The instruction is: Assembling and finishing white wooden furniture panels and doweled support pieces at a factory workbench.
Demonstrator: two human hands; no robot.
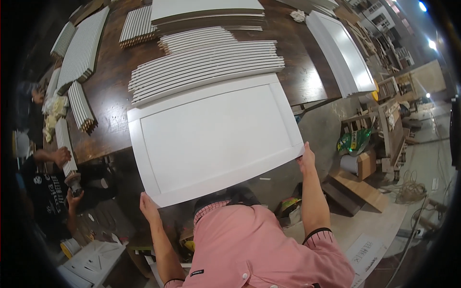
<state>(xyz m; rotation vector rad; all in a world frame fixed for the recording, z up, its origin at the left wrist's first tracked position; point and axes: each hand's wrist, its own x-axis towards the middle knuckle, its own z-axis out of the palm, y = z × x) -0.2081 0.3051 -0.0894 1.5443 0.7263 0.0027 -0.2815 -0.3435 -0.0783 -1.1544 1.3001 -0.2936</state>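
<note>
Closing on the near left corner, your left hand point(150, 210) has its thumb along the edge, while your right hand point(306, 161) takes the near right corner the same way. Both sets of fingers are holding the white framed panel point(216, 137); how far they reach beneath it, you cannot tell.

The panel lies flat between your hands, recessed face up, its near part out past the dark brown tabletop point(113, 105) and its far part over it. Whether that far side rests on the wood is hidden. Its far edge comes right up to a stack of white slats point(206, 69).

As for progress, both corners look firmly taken, so the grip seems done; the panel is not yet let go, so the handling looks mid-course.

Farther out, more white panels point(206, 10) lie beyond the slats, and a long white piece point(338, 53) lies toward the right end. At your left, a co-worker's hand point(61, 156) touches a slat bundle point(65, 144). To your right, a green bag point(354, 141) sits near a cardboard box point(366, 163).
</note>
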